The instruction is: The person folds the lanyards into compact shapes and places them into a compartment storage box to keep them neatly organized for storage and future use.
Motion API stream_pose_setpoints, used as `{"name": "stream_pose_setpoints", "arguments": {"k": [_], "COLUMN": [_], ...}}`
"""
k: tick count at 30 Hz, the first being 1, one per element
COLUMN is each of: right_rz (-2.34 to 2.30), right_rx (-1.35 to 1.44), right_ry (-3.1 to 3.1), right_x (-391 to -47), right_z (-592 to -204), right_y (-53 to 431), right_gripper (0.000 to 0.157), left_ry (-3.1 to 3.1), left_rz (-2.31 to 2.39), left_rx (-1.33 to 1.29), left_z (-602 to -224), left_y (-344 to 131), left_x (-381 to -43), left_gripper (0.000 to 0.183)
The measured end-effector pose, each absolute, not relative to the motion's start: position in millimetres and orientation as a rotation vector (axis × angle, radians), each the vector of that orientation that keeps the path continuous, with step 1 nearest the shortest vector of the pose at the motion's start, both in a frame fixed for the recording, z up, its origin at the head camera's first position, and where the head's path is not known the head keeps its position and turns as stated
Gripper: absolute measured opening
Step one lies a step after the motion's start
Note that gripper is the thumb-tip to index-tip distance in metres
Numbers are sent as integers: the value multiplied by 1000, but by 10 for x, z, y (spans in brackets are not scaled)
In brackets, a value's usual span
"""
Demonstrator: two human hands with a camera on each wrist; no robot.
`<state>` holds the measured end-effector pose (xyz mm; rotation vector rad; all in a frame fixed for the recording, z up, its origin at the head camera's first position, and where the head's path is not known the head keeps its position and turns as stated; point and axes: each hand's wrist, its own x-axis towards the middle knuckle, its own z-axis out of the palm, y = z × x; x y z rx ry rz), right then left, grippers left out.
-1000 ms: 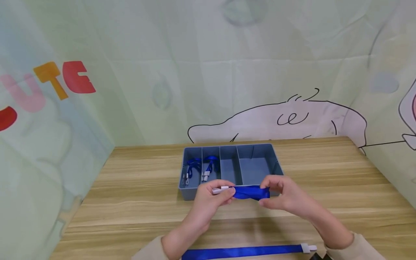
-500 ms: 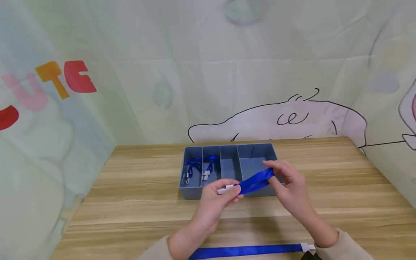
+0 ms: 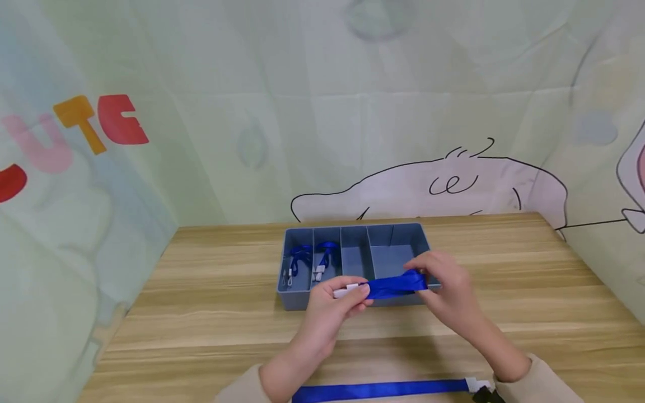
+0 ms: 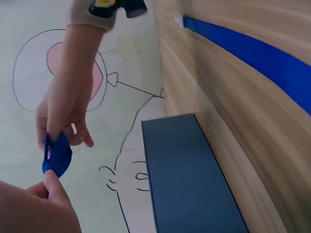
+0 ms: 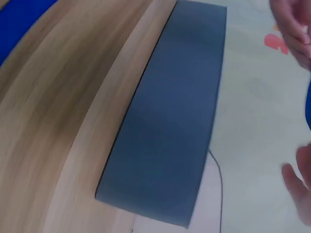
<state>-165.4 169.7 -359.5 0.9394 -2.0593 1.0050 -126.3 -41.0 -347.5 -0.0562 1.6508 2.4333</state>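
A blue lanyard (image 3: 390,286), gathered into flat folds, is stretched between my two hands in front of the box. My left hand (image 3: 330,310) pinches it between thumb and fingers near its white plastic clip (image 3: 345,291). At the other end, my right hand (image 3: 448,288) has its thumb and fingers at the folded loop, holding it. The left wrist view shows the blue folds (image 4: 58,156) spanning both hands. Nearer the front of the table lies another blue lanyard (image 3: 383,389), laid out straight, with a white clip at its right end.
A blue-grey divided box (image 3: 302,299) stands behind the hands on the wooden table (image 3: 211,313). Its two left compartments each contain a bundled blue lanyard (image 3: 301,254) with white or metal fittings. A printed cloth backdrop (image 3: 322,112) rises behind the table.
The right end of the lanyard was raised and tilted half a second ago, then came down nearly level. My right hand has shifted up and slightly right since one second ago. The left hand stays pinching.
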Motion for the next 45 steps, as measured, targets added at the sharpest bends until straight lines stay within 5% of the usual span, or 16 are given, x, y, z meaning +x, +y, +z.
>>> {"name": "stream_pose_setpoints", "arguments": {"k": [2,15,27,40,45], "right_rz": [1188,2358,2582,3051,2908], "right_rx": [1029,1347,735,885,667], "right_ry": [-2139,-2218,-2213,-1773,-1921], "right_x": [-1626,-1583,-1551,-1628,-1612], "right_z": [-3577,-3487,-3486,-3522,-3505], "right_y": [1729,1915,1800,1830,1807], "right_gripper": [33,7,20,23,20], "left_ry": [1691,1855,1919,1915,1921], "left_rz": [2411,2334,2318,2344,2340], "left_rx": [-41,72,71,77,85], "left_z": [-3472,-3396,-3457,-3439,-3449], "left_y": [-461,-604,-608,-559,-549], "left_x": [-1284,-1290,-1295,-1325,-1313], "left_gripper": [23,23,22,24,24]}}
